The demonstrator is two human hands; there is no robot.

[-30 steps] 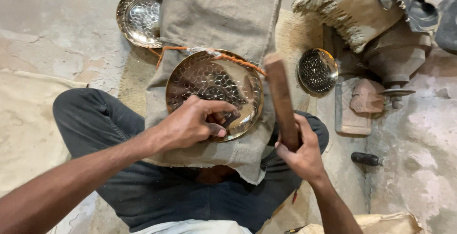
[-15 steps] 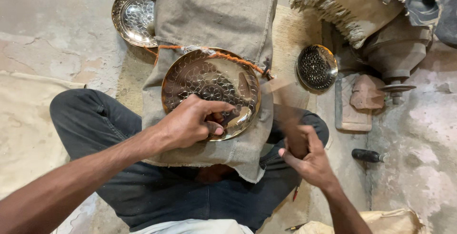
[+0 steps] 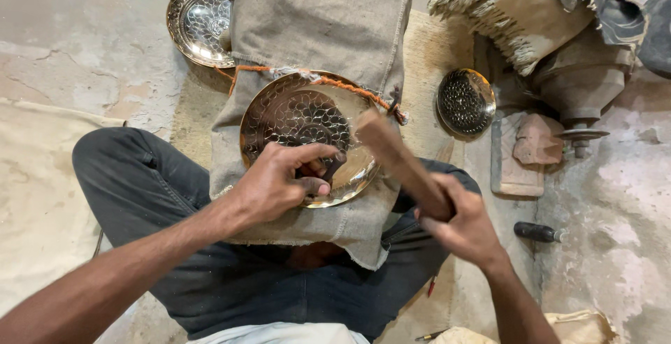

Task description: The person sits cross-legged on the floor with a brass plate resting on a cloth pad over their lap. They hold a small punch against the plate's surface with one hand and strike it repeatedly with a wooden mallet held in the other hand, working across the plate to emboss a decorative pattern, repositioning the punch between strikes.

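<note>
A round brass plate (image 3: 279, 117) with a hammered pattern lies on burlap cloth (image 3: 314, 22) over my lap. My left hand (image 3: 279, 180) rests on the plate's near rim and pinches a small dark punch tool (image 3: 332, 166) upright against the metal. My right hand (image 3: 465, 225) grips a wooden mallet (image 3: 395, 155), whose head is tilted down over the punch, just right of the plate's centre.
A second patterned brass plate (image 3: 196, 22) lies at the upper left on the concrete floor. A small perforated bowl (image 3: 465, 101) sits to the right, near a metal stand (image 3: 580, 92), a fringed sack (image 3: 510, 8) and a dark tool (image 3: 535, 232).
The mallet was raised upright, dipped low and blurred half a second ago, and now slants down onto the punch. My left hand has kept its place on the plate.
</note>
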